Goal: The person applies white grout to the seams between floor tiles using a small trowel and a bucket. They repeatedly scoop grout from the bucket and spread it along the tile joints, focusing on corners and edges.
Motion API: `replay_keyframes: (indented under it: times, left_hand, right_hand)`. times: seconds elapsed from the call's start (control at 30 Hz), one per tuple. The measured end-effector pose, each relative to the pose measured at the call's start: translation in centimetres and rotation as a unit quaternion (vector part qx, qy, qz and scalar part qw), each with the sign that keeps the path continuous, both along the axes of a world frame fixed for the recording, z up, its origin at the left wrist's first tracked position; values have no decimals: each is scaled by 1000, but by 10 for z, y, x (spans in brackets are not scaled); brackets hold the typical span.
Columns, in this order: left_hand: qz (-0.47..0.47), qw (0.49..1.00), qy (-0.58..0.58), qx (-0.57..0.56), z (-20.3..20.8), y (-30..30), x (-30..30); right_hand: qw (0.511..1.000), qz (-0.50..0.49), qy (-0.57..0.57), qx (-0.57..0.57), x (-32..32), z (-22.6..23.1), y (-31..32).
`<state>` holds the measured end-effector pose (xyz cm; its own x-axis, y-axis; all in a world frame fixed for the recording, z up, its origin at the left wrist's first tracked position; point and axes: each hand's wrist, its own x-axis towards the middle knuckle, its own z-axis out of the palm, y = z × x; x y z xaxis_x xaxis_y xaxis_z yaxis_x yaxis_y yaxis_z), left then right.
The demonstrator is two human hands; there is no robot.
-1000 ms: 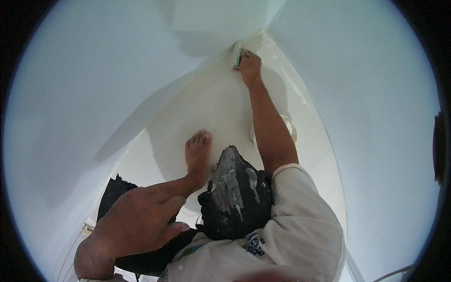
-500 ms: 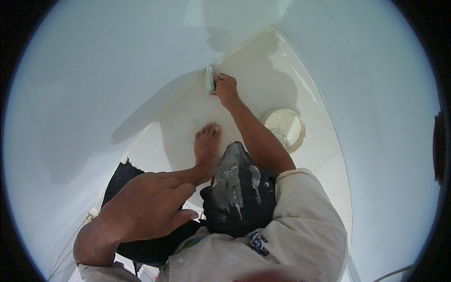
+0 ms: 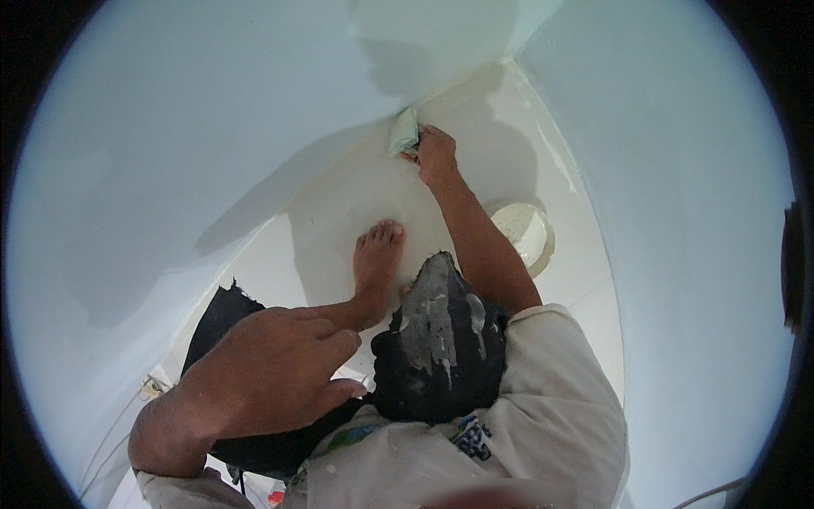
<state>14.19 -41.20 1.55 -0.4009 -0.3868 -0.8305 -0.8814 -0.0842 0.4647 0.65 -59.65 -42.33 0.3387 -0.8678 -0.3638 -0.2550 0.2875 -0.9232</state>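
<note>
My right hand point(image 3: 437, 155) reaches out to the foot of the left wall. Its fingers are closed on a flat, pale tool with a white coating and a greenish edge point(image 3: 404, 134), which looks like a wide paintbrush. The tool is at the line where wall and floor meet. My left hand point(image 3: 280, 365) hangs over my left leg in black trousers, its thumb and forefinger apart with nothing between them. Beside my right forearm stands a round tub point(image 3: 530, 229) with a creamy white substance inside, partly hidden by the arm.
Pale blue walls point(image 3: 212, 127) rise on both sides and meet in a corner ahead. My bare foot point(image 3: 379, 254) stands on the light tiled floor point(image 3: 339, 195). My right knee point(image 3: 441, 339) is smeared grey. A thin cable point(image 3: 114, 441) runs along the lower left.
My right hand has moved right and slightly forward along the wall's foot with the tool, whose broad face now shows more. My left hand has barely moved.
</note>
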Motion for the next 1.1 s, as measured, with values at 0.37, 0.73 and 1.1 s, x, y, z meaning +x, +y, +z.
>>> replay_keyframes:
  times: [0.37,0.73,1.1]
  left_hand:
    - [14,997,27,-74,6,1,-3]
    - [14,1000,-1,21,2,-8,-6]
    - [18,999,-11,33,4,-14,-6]
  right_hand:
    - [880,216,373,-197,16,-17,2]
    - [817,137,472,-301,-81,-1,-122]
    - [811,78,405,-414,-103,-8,-108]
